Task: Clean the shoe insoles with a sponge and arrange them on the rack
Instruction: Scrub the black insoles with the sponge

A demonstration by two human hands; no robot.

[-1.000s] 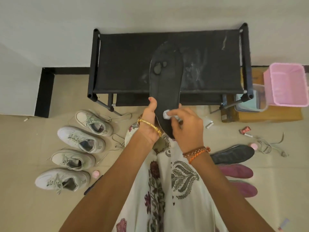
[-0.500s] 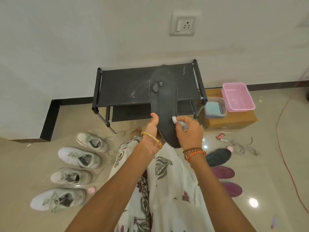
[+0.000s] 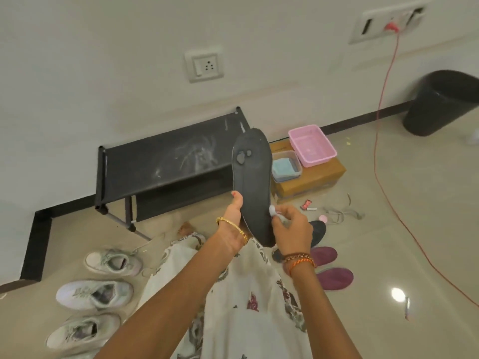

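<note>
Black insole held upright in front of the black rack, pale worn patches near the toe. Left hand grips its left edge, thumb on top. Right hand pinches small white sponge against the insole's right edge.

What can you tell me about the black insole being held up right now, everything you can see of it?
The black insole is a long, flat, foot-shaped piece, dark and matte, looking like foam or rubber. Near its wide toe end sit two greyish blotches. It is held up off the floor, toe end away from the person, in front of the black rack. The left hand grips its left edge, thumb on the face; the right hand presses a small white sponge against its right edge.
</note>
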